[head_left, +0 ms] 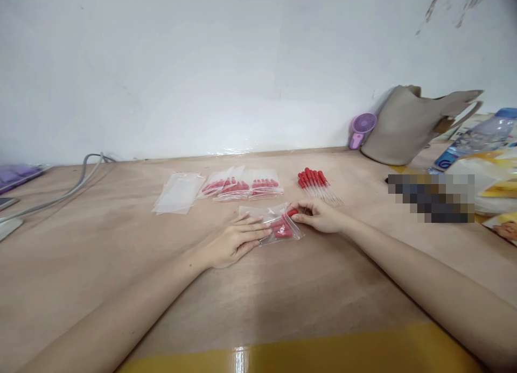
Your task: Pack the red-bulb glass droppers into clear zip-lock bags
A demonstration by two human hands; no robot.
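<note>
A clear plastic zip bag (297,233) lies flat on the table with several red-bulbed droppers (281,230) in it. My left hand (232,241) rests palm down on the bag's left part, fingers stretched out. At the bag's right end, my right hand (317,216) pinches a dropper by its red bulb (291,213); its stem is hard to make out through the plastic. Beyond my right hand lies a fanned bunch of droppers (313,179) with red bulbs and clear thin stems. Filled bags (264,187) of droppers overlap behind the working bag.
Flat bags (177,192) without red bulbs lie at the left. Grey cables (86,176) run along the far left. At the right stand a purple handheld fan (363,124), a beige bag (412,125) and a water bottle (476,139). A blurred-out dark object (432,198) lies in front.
</note>
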